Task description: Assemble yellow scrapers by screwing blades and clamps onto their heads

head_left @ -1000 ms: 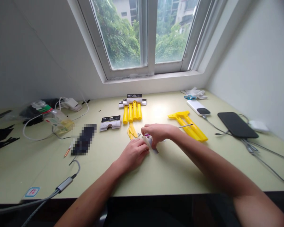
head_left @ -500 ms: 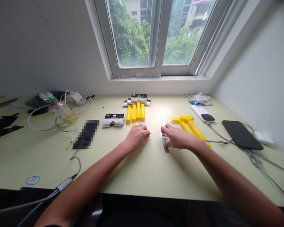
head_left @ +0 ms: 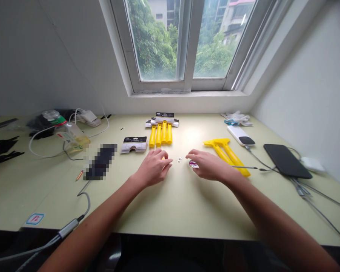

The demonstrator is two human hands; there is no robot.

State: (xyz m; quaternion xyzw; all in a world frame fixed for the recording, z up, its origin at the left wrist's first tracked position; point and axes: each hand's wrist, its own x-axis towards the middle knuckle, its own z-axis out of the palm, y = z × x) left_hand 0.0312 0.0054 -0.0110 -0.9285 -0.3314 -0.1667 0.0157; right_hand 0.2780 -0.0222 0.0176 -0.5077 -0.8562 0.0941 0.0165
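1. The small nuts (head_left: pixel 179 161) lie on the bench (head_left: pixel 184 211), between the two hands. The screwdriver (head_left: pixel 193 164) is to the right of the nuts, in the right hand (head_left: pixel 209 165).
2. The right hand is curled around the handle. Only a purple and clear end shows at the fingers, so the exact grip I cannot tell.
3. The left hand (head_left: pixel 153 168) is just left of the nuts, thumb and fingertips close together. Something small and pale shows at the tips; whether it is pinched, I cannot tell.
4. The long axis of the screwdriver runs sideways, almost along the near edge of the bench. Its handle end points toward the nuts; the thin shaft (head_left: pixel 243 167) points away from them, to the right, across the yellow T-shaped pieces (head_left: pixel 234 155). Whether it touches them is not clear.
5. In my judgement, the screwdriver is light, stiff and not fragile. Its handle is probably smooth and may slip a little; the thick part is the best place to hold.
6. The nuts seem hard, light and easy to lose; fingertips should take them by the outer rim.
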